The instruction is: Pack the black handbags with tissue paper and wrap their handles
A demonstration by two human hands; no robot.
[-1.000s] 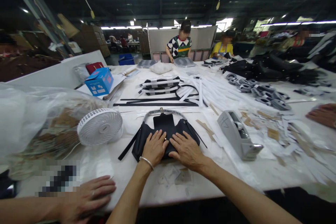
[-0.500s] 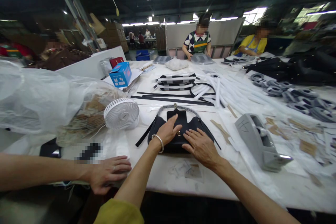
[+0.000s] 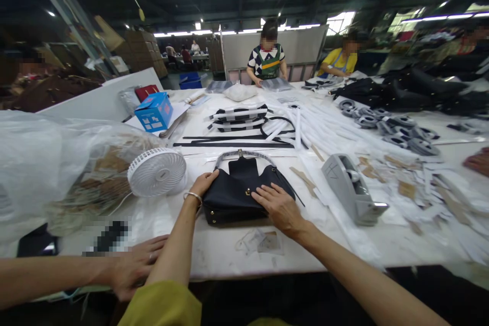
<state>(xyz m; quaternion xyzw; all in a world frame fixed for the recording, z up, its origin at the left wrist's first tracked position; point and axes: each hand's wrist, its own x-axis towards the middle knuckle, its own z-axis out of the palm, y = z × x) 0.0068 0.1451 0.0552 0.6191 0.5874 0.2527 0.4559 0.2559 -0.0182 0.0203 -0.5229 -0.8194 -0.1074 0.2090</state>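
A black handbag (image 3: 229, 198) lies on the table in front of me, its flap (image 3: 244, 172) raised toward the far side. Its wrapped handle (image 3: 252, 154) arches behind it, and a small gold clasp (image 3: 248, 192) shows on the front. My left hand (image 3: 204, 182), below a bracelet, grips the bag's left end near the top edge; part of its fingers is hidden by the bag. Flat on the bag's front, right of the clasp, rests my right hand (image 3: 280, 206) with fingers stretched out.
Left of the bag stands a white fan (image 3: 157, 172), with another person's hand (image 3: 133, 265) nearer the table edge. A grey tape dispenser (image 3: 349, 188) is on the right. Beyond are black straps (image 3: 237, 145), white tubes (image 3: 324, 127) and a blue box (image 3: 154, 112). Co-workers stand across the table.
My left hand has moved from the flap and clasp area to the bag's left end. My right hand stays on the front. The view has shifted right.
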